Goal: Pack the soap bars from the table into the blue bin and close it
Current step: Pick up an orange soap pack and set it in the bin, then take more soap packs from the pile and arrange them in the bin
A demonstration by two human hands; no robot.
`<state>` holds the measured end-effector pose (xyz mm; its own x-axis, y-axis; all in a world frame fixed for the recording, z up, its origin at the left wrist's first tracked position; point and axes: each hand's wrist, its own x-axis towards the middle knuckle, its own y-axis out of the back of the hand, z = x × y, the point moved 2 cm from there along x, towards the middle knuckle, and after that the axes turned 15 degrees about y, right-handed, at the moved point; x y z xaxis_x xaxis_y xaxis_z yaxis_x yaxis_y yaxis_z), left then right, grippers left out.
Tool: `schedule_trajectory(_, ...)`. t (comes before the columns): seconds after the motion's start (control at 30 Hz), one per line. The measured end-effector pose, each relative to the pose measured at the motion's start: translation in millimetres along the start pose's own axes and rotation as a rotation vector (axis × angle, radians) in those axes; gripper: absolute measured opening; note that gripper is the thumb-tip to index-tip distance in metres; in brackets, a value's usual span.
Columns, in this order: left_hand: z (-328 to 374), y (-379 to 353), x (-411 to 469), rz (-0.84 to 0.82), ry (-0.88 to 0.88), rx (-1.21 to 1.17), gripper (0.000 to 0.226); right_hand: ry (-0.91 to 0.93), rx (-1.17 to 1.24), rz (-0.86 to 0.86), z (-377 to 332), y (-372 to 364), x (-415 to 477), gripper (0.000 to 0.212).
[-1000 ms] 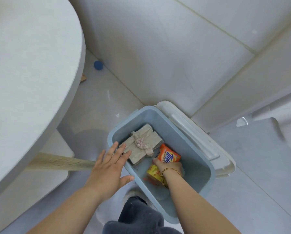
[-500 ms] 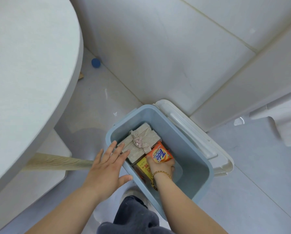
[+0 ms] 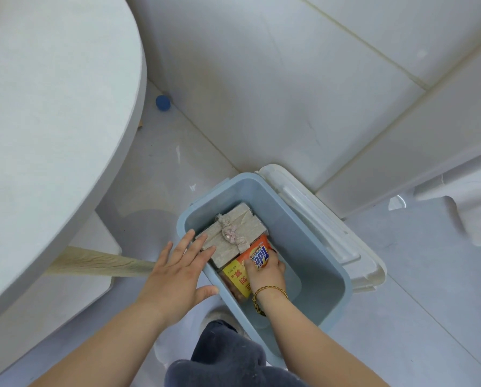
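Note:
The blue bin [image 3: 312,241] stands open on the floor, its white lid [image 3: 326,233] hanging off the far right side. Inside lie a beige wrapped soap bundle [image 3: 233,236] tied with a pinkish bow and a yellow soap pack [image 3: 236,277]. My right hand [image 3: 267,272] reaches into the bin and grips an orange Tide soap bar [image 3: 257,254], pressed against the bundle and above the yellow pack. My left hand [image 3: 178,269] rests flat on the bin's left rim, fingers spread and touching the bundle's corner.
A round white table [image 3: 52,121] fills the left, with a wooden leg [image 3: 99,265] below it. A small blue ball [image 3: 162,102] lies on the floor by the tiled wall. Dark trousers [image 3: 228,358] show at the bottom.
My right hand has carried the orange soap bar from the bin's middle to the left, up against the beige bundle. My left hand has stayed on the rim.

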<state>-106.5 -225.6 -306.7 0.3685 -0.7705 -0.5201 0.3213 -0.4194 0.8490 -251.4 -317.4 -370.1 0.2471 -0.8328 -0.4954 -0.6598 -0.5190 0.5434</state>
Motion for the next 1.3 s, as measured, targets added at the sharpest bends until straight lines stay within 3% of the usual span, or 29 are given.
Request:
schedule_trajectory(0.17, 3, 8, -3, -0.037, 0.017, 0.031, 0.070, -0.024, -0.129, -0.093, -4, 16, 2, 0.065)
schedule_trajectory(0.3, 12, 31, -18, -0.027, 0.030, -0.102, 0.060, 0.051, -0.168, -0.065, -16, 43, -12, 0.043)
schedule_trajectory(0.6, 22, 116, -126, 0.296, -0.071, -0.361, 0.036, 0.436, -0.066, -0.013, -119, 119, -70, 0.021)
schedule_trajectory(0.8, -18, 164, -219, 0.671, -0.070, -0.541, 0.027, 0.668, 0.163, -0.086, -214, 145, -141, 0.018)
schedule_trajectory(1.03, -107, 177, -315, 1.130, 0.196, -0.608, 0.020, 0.946, 0.153, -0.268, -296, 107, -224, 0.028)
schedule_trajectory(1.3, -199, 164, -373, 1.393, 0.513, -0.635, 0.024, 1.194, -0.139, -0.384, -365, 15, -286, 0.030)
